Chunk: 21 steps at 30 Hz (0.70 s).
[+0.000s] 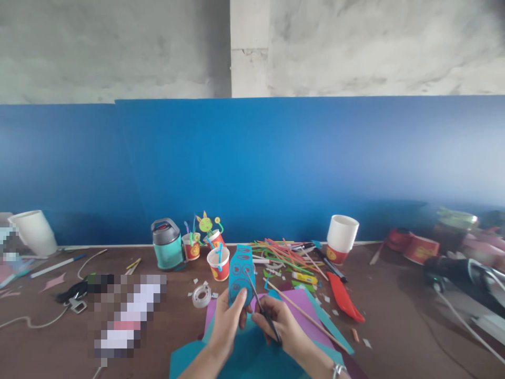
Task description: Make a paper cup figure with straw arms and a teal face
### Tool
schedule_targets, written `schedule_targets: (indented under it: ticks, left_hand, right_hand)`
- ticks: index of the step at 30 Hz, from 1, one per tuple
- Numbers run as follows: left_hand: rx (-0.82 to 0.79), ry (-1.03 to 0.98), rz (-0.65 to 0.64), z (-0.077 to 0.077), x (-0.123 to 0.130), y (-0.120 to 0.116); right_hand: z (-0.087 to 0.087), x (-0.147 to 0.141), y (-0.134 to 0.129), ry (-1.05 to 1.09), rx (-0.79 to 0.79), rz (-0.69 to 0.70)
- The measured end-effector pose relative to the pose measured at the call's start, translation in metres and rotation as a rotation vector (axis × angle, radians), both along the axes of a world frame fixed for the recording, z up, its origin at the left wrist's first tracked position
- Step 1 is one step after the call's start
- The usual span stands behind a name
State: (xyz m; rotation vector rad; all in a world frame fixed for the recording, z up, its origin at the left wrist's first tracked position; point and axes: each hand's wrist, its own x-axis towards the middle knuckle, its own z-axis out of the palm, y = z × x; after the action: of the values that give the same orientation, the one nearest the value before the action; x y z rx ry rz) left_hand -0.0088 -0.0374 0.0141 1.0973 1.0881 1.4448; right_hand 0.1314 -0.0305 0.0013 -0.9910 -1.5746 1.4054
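A strip of blue paper (241, 263) with dark drawn circles and ovals stands tilted up in my left hand (229, 321), whose thumb presses on its lower part. My right hand (278, 321) is closed round the handles of a pair of scissors (263, 310). The scissor blades point up and to the left, over the right edge of the strip; whether they cut into it I cannot tell. Beneath both hands lie blue sheets (189, 358) and a purple sheet (302, 305).
Behind the hands stand paper cups (218, 263), a teal jar (168, 250) and a pile of coloured sticks (280, 252). A tape roll (201, 296) lies left, a red balloon (343, 297) and stacked cups (341, 237) right. A blue partition (276, 168) closes the back.
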Motion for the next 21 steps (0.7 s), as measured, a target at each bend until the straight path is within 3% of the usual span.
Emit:
schedule_targets:
  ticks: [8,21]
  left_hand:
    - [-0.026,0.024,-0.056,0.0035,-0.0014,-0.0005]
    - [-0.069,0.009,-0.055,0.0098,-0.0035,-0.0002]
  right_hand:
    - [0.0027,0.0032,0.0008,0.062,0.017,0.048]
    - [0.0071,0.0041,0.0004,-0.007,0.003,0.019]
